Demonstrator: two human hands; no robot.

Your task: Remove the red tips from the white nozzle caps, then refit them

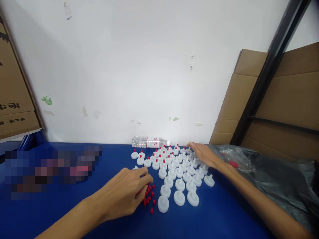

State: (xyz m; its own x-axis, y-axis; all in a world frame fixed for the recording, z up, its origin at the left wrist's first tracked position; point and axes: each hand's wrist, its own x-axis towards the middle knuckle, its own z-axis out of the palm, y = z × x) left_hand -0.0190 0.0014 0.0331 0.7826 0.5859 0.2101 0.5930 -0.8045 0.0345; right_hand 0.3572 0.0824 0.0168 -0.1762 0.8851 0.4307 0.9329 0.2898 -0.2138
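My left hand (128,191) is curled over a small heap of red tip caps (149,198), its fingers bent down and drawn together. Whatever is between those fingertips is hidden. Beyond it, my right hand (203,154) reaches across the far right of a group of white nozzle lids (179,172), fingers stretched forward and palm down. Its fingertips are beside a white lid (188,151); the underside of this hand cannot be seen. Many lids at the back and left carry red tips, such as one lid (156,164). The nearer lids, like this white lid (163,204), have bare nozzles.
A clear plastic bottle (147,142) lies on its side against the wall. On the right are a dark plastic bag (279,182) and a clear bag with red pieces (234,162). Cardboard (236,99) leans behind a black post (261,76). A carton (17,89) stands left.
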